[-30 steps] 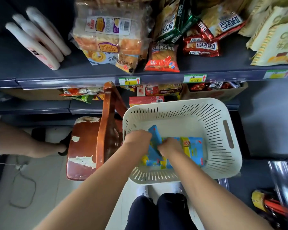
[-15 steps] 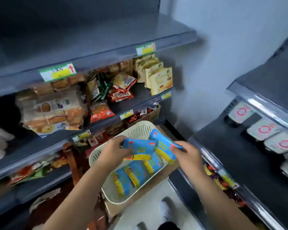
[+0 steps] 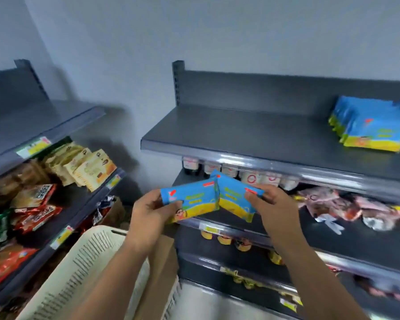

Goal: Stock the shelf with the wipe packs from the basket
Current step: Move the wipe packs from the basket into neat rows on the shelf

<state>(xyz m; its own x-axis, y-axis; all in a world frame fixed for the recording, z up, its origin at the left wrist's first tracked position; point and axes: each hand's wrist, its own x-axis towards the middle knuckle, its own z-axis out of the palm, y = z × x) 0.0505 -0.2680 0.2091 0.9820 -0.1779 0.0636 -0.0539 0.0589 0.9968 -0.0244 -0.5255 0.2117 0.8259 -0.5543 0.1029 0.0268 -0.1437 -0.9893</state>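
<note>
Reaching forward, left grip [image 3: 149, 212] holds left pack [image 3: 192, 199], right grip [image 3: 274, 204] holds right pack [image 3: 234, 199]

The wipe packs [image 3: 189, 202] look like glossy plastic film; the top shelf [image 3: 240, 132] at one o'clock is matt grey metal, the basket [image 3: 86, 269] at seven o'clock smooth cream plastic

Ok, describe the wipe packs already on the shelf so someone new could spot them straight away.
Look at the dark grey rack on the right and find its top shelf. At its far right end sits a group of blue and yellow packs. Unlike the matching packs held in the hands lower down, these rest on the shelf, untouched.
</note>
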